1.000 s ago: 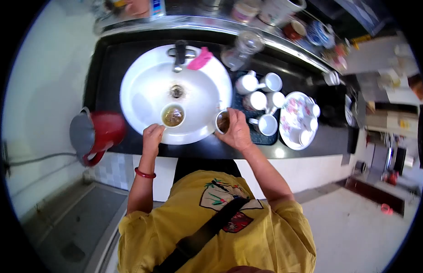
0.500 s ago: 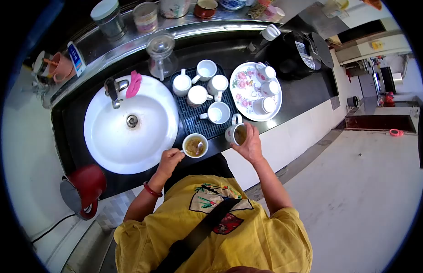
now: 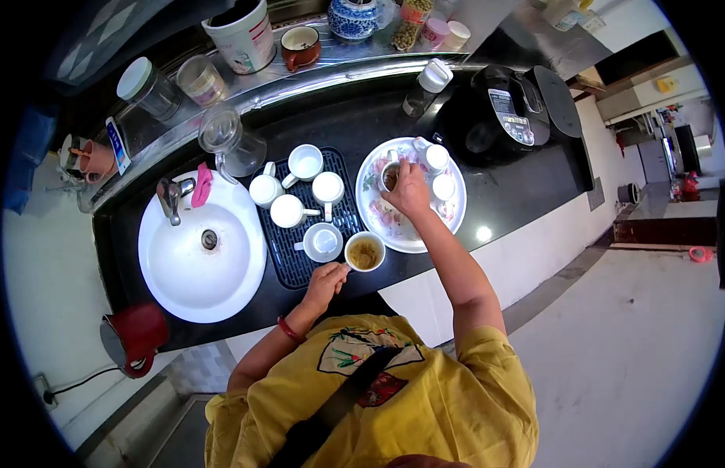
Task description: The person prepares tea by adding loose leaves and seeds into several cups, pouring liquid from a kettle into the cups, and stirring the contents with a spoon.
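Observation:
My left hand [image 3: 325, 285] is closed on the handle of a white cup [image 3: 379, 264] holding a yellow-brown liquid, near the counter's front edge. Over the oval floral tray [image 3: 397, 228], my right hand [image 3: 409, 191] grips a second cup [image 3: 384, 170] from above by its rim. Something brown shows inside that cup; whether its base touches the tray cannot be seen. Beside it on the tray are white cups turned upside down, one of them this cup [image 3: 443, 187]. Several white mugs [image 3: 288, 211] stand on the black drain mat [image 3: 295, 269] to the left.
A white basin [image 3: 175, 269] with a tap [image 3: 172, 199] and pink cloth [image 3: 203, 186] lies left. A glass jug [image 3: 242, 152] stands behind the mat. Rice cooker [image 3: 503, 117] and clear bottle [image 3: 426, 87] are back right. A red kettle [image 3: 140, 335] sits at left. Jars line the shelf.
My right hand has carried its cup from the counter's front edge up and over the tray. The left-hand cup has shifted right, past the mat's front corner. The view has turned somewhat.

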The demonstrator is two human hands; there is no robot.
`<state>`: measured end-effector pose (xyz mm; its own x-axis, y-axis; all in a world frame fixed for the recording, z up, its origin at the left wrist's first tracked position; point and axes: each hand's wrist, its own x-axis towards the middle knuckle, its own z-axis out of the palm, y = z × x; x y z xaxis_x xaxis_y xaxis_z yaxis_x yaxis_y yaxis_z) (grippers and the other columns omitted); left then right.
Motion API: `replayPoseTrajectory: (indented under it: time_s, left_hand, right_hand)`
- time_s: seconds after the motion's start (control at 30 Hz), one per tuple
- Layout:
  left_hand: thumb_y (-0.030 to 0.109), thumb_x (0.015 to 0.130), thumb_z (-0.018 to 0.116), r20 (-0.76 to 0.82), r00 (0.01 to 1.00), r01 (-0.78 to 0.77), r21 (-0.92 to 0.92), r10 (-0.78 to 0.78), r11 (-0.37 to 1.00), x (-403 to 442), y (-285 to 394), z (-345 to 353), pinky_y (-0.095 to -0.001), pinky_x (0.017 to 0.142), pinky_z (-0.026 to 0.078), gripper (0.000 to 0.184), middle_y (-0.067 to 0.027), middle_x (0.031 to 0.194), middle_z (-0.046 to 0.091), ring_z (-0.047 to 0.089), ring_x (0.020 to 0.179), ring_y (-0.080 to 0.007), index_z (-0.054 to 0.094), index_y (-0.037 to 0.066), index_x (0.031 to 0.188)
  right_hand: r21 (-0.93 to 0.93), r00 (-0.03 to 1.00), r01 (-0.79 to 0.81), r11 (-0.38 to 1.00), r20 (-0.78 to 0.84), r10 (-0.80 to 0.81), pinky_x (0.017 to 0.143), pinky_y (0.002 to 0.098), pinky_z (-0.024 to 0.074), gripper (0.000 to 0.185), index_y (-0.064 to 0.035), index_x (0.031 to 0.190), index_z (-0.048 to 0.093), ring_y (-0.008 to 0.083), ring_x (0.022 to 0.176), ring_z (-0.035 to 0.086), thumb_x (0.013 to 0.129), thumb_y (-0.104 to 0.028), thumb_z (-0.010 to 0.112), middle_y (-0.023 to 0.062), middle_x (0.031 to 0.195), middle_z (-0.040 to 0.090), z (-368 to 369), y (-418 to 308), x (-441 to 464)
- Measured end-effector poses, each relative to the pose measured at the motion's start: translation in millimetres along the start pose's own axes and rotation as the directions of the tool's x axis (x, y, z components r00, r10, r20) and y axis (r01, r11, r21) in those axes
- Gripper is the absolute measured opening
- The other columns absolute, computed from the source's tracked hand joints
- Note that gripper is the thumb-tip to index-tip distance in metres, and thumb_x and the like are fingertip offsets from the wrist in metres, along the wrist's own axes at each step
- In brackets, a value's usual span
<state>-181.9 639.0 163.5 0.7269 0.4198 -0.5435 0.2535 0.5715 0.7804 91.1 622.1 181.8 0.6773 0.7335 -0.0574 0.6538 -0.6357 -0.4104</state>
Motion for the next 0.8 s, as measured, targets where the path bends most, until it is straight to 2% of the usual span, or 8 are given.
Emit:
replayPoseTrajectory:
  time_s: [0.2, 0.4, 0.47, 0.53, 0.6, 0.67, 0.7, 0.8]
  left_hand:
    - [0.026, 0.088, 0.05, -0.113, 0.989, -0.093, 0.021, 0.095, 0.995, 48, 5, 42, -0.0219, 0.047, 0.03, 0.033, 0.0004, 0.055, 0.044, 0.039, 0.048, -0.0073, 0.05, 0.005, 0.063]
    - [0.026, 0.09, 0.047, -0.132, 0.99, -0.064, -0.067, 0.054, 0.996, 93, -12, 55, -0.023, 0.056, 0.04, 0.028, -0.0012, 0.061, 0.048, 0.047, 0.056, -0.0104, 0.05, 0.007, 0.069]
    - [0.026, 0.09, 0.047, -0.166, 0.985, -0.06, -0.044, 0.052, 0.997, 103, -13, 57, -0.0244, 0.057, 0.042, 0.028, -0.0018, 0.062, 0.048, 0.048, 0.058, -0.011, 0.05, 0.007, 0.07]
    - [0.025, 0.091, 0.046, -0.161, 0.986, -0.051, -0.052, 0.042, 0.997, 111, -11, 61, -0.0256, 0.06, 0.044, 0.028, -0.002, 0.064, 0.049, 0.049, 0.06, -0.0113, 0.05, 0.006, 0.071]
    - [0.024, 0.091, 0.046, -0.191, 0.982, -0.045, -0.162, 0.013, 0.986, 117, -10, 65, -0.0276, 0.064, 0.046, 0.027, -0.0019, 0.065, 0.049, 0.05, 0.061, -0.0117, 0.051, 0.006, 0.072]
    - [0.024, 0.091, 0.046, -0.175, 0.984, -0.054, -0.188, 0.02, 0.981, 127, -14, 64, -0.0294, 0.069, 0.047, 0.026, -0.0018, 0.067, 0.049, 0.051, 0.063, -0.0118, 0.05, 0.006, 0.073]
    - [0.023, 0.091, 0.046, -0.176, 0.984, -0.061, -0.194, 0.027, 0.979, 131, -17, 64, -0.0298, 0.069, 0.047, 0.025, -0.0018, 0.068, 0.049, 0.051, 0.064, -0.0119, 0.051, 0.006, 0.074]
    - [0.023, 0.091, 0.047, -0.2, 0.979, -0.068, -0.207, 0.026, 0.976, 137, -14, 69, -0.0285, 0.069, 0.047, 0.023, -0.001, 0.069, 0.049, 0.051, 0.065, -0.0112, 0.052, 0.006, 0.075]
  right_hand:
    - [-0.001, 0.996, 0.064, 0.998, 0.054, -0.064, 0.08, 0.0398, 0.0466, 0.078, -0.0009, 0.118, 0.037, 0.0353, 0.096, 0.05, 0.055, -0.022, 0.077, 0.0202, 0.102, 0.046, 13, 21, 41]
    - [0.014, 0.994, 0.067, 0.998, 0.087, -0.068, 0.083, 0.041, 0.0447, 0.084, 0.0005, 0.121, 0.037, 0.0345, 0.096, 0.052, 0.055, -0.031, 0.078, 0.0196, 0.104, 0.047, 13, 30, 59]
    - [0.021, 0.992, 0.044, 0.999, 0.117, -0.046, 0.084, 0.0407, 0.0442, 0.085, -0.0001, 0.123, 0.036, 0.0356, 0.096, 0.051, 0.056, -0.03, 0.079, 0.0206, 0.107, 0.047, 8, 30, 60]
    - [-0.005, 0.983, 0.119, 0.993, 0.142, -0.117, 0.084, 0.0403, 0.0451, 0.086, -0.0027, 0.125, 0.033, 0.0364, 0.099, 0.049, 0.055, -0.024, 0.079, 0.0221, 0.108, 0.045, 2, 32, 59]
    - [0.033, 0.983, 0.12, 0.992, 0.134, -0.124, 0.086, 0.0397, 0.0442, 0.075, -0.0024, 0.121, 0.039, 0.0359, 0.101, 0.049, 0.058, -0.02, 0.077, 0.0216, 0.11, 0.046, -9, 40, 53]
    - [0.256, 0.972, 0.201, 0.945, 0.068, -0.225, 0.089, 0.0384, 0.0422, 0.061, -0.0012, 0.114, 0.047, 0.0347, 0.102, 0.049, 0.061, -0.016, 0.074, 0.0191, 0.111, 0.048, -21, 57, 49]
    - [0.252, 0.978, 0.207, 0.945, -0.033, -0.205, 0.091, 0.0369, 0.0405, 0.05, -0.0012, 0.109, 0.052, 0.0331, 0.104, 0.048, 0.064, -0.012, 0.071, 0.0169, 0.11, 0.05, -18, 72, 50]
    - [0.147, 0.984, 0.139, 0.979, -0.129, -0.121, 0.091, 0.0382, 0.0395, 0.054, -0.0032, 0.113, 0.05, 0.0347, 0.104, 0.047, 0.065, -0.016, 0.071, 0.018, 0.113, 0.049, -38, 106, 49]
